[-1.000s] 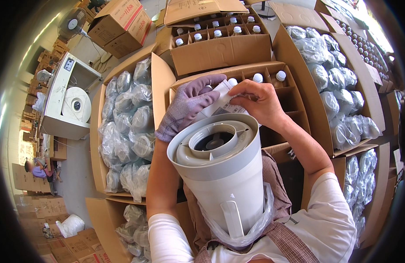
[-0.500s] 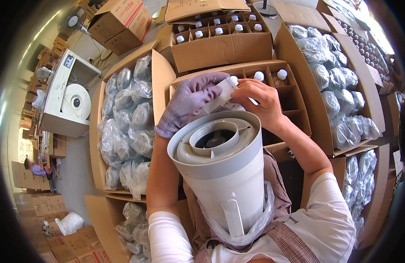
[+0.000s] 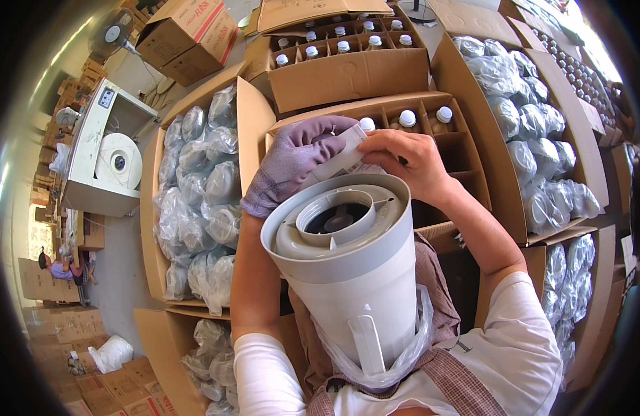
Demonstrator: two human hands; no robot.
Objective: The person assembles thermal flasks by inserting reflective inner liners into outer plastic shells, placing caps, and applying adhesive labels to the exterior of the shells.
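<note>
While a clear bag sits low around the grey jug before the person, its upper part already bare, the gloved left hand and bare right hand, close together, pinch a white printed strip, none of it visibly stuck on.

White paper strip with dark print slanting between gloved left hand and bare right hand, both pinching it; tapered off-white container standing tilted just below, grey-rimmed ringed end facing up, side handle showing; clear plastic bag bunching around its lower part.
</note>
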